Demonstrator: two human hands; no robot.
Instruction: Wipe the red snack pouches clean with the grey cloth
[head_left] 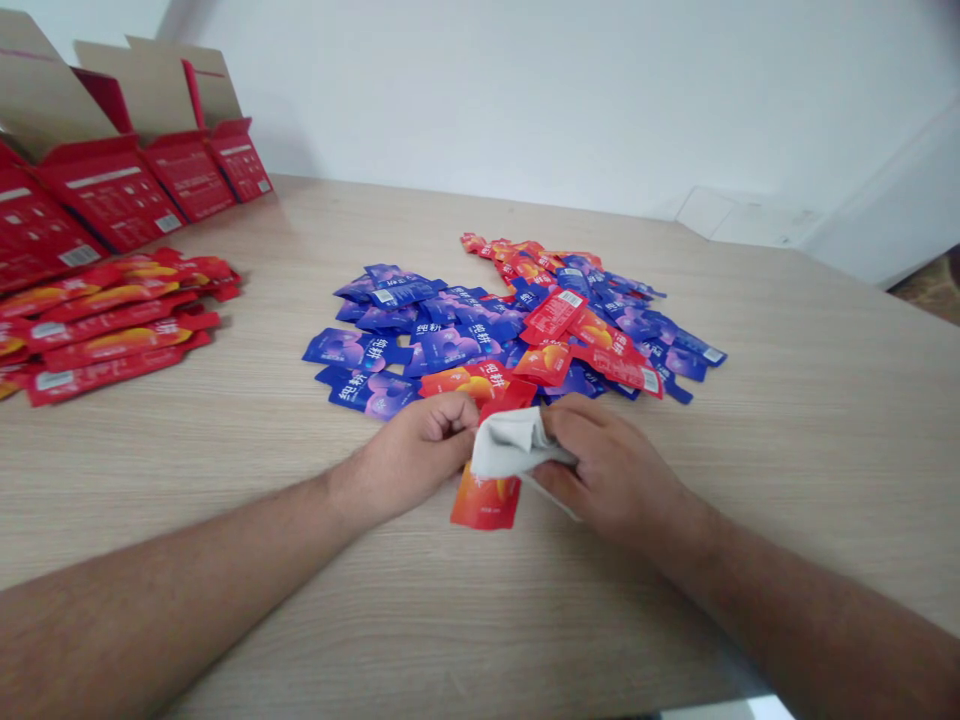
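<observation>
My left hand is closed, with thumb and fingertips pinching an upright red-orange pouch by its edge. A folded white cloth is gripped between the thumb and fingers of my right hand. The cloth lies across the front of the pouch and hides its middle. Just beyond both hands spreads a loose heap of small pouches, some blue-purple and some red-orange, many overlapping.
On the left, red-orange pouches lie stacked in rows. Behind them stand several red cardboard boxes with raised flaps. The wooden table meets a white wall at the back. A white flat object is at the far right.
</observation>
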